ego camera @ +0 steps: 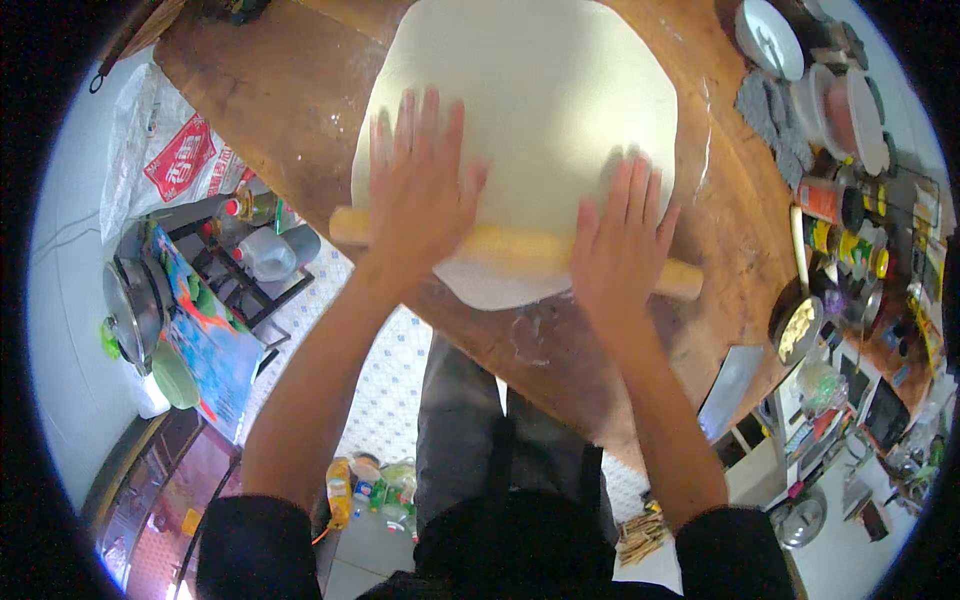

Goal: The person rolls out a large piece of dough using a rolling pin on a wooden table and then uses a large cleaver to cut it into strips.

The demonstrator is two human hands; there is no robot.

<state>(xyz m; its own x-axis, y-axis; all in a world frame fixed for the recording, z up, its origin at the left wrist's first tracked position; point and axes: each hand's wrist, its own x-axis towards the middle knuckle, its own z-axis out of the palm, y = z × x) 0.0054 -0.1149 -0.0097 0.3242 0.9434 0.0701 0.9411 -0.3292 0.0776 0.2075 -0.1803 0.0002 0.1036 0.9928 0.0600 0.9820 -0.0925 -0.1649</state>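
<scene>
A large sheet of pale dough (525,97) lies on the brown wooden tabletop (300,82). Across its near part rests a wooden rolling pin (517,249), slightly blurred, with a rounded tip of dough showing on my side of it. My left hand (420,172) lies palm down over the pin's left part, its fingers apart and stretched forward above the dough. Over the pin's right part is my right hand (626,232), also flat with spread fingers. Neither hand is wrapped around the pin. The palms hide parts of it.
A cleaver-like metal blade (731,390) lies at the table's near right edge. Beyond the right edge are a pan holding pale food (799,330), jars (847,247), a grey cloth (776,124) and a white bowl (769,39). A lidded pot (131,311) and plastic jugs (266,259) stand at left.
</scene>
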